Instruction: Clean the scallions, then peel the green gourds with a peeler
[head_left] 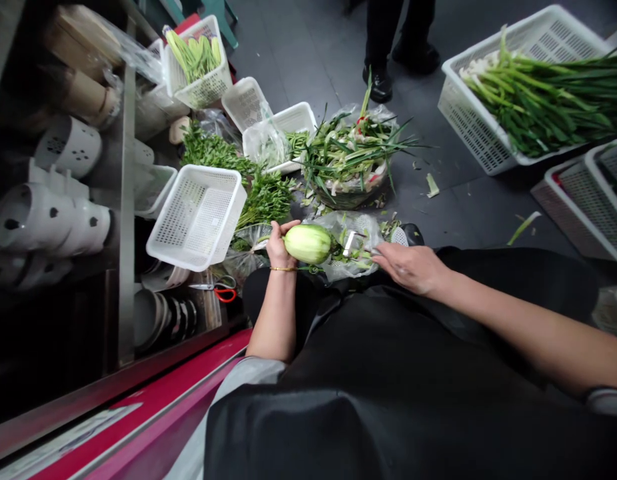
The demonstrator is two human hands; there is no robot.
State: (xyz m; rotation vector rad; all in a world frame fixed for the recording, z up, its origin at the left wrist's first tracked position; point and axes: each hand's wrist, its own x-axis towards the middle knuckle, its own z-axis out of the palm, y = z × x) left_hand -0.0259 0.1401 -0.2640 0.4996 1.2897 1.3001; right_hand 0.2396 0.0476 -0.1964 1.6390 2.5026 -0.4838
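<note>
In the head view my left hand is wrapped around one end of a pale green, oval gourd, with light streaks along its surface. My right hand has its fingers closed on a vegetable peeler; the handle is mostly hidden by the fingers. The peeler's head is a short way right of the gourd's end. Below both hands lies a clear plastic bag with green peelings on it. Leafy greens lie just beyond my left hand.
An empty white basket stands at left, red-handled scissors near it. Beyond are a heap of green trimmings and a basket of long beans. A basket of green onions is right. A person's shoes stand ahead; metal shelving edges the left.
</note>
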